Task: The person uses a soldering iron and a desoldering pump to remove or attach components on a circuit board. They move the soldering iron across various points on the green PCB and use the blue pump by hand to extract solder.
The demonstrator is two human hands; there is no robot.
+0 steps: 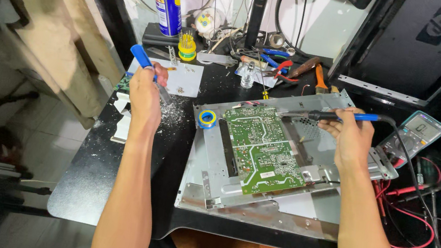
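1. Head view: the right hand (352,139) has its fingers closed round a blue-handled soldering iron (339,117), its tip above the green circuit board (262,147).
2. The left hand (144,93) grips a blue desoldering pump (149,72), held off to the side over the black bench (95,181).
3. The board lies on a metal monitor chassis (300,206), apparently in place; the iron's tip looks short of it, so rework seems at an early stage.

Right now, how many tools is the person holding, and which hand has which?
2. The left hand grips a blue-handled desoldering pump above the black table; the right hand holds a soldering iron over the green circuit board.
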